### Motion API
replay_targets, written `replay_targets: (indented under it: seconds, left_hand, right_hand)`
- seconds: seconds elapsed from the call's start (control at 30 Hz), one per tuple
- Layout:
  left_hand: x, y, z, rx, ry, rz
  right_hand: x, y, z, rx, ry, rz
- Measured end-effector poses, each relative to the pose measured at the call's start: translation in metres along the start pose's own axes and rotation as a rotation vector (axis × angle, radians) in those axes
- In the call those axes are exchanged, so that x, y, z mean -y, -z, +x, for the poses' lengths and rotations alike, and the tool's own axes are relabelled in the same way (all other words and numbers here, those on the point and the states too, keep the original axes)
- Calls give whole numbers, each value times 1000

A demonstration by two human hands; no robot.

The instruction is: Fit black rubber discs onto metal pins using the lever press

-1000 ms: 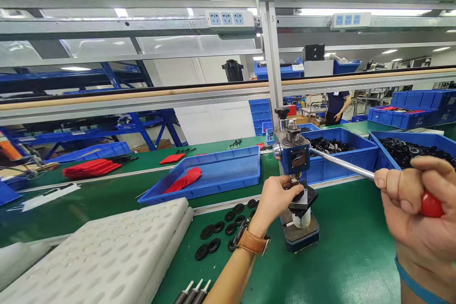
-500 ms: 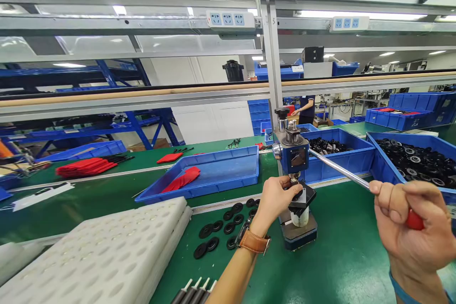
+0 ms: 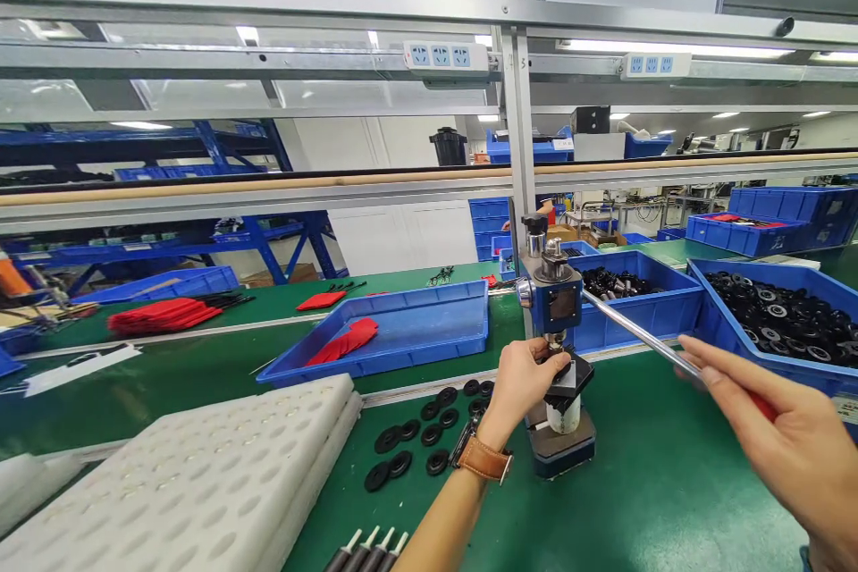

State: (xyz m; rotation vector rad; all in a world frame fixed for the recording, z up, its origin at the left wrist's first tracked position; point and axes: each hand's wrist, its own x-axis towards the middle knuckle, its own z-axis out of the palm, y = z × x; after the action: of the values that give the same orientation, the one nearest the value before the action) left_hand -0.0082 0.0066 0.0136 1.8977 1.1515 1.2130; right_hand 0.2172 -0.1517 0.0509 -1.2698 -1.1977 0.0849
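Right hand (image 3: 781, 442): fingers outstretched at the press (image 3: 561, 304), along its lever (image 3: 634, 329). Left hand (image 3: 524, 381): curled at a dark piece (image 3: 569, 350) under the press head; pinch obscured, cannot confirm. Advisable: piece square, fingertips clear, lever pressure steady.

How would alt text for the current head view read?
A left hand is at a small blue metal press on a green workbench; the right hand is on its silver metal lever. Flat black rings, white dimpled foam and blue plastic bins lie around.
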Motion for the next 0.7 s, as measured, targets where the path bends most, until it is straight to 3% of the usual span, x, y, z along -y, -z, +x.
replay_targets:
  seconds: [0.1,0.2,0.37,0.6,0.7]
  left_hand:
    - [-1,1,-1,4,-4,-7]
    - [1,0,-1,-9,-1,-10]
    - [5,-2,-1,-19,7,-16]
    - [3,-3,-1,-6,12,-57]
    - [2,-3,-1,-6,17,-46]
  right_hand:
    - [-12,1,-5,147,-138,-70]
    - [-16,-5,-11,106,-211,-81]
    - [-17,-19,-24,-99,-156,-57]
    - [-14,-9,-12,56,-184,-61]
    - [-14,-8,-12,39,-153,-64]
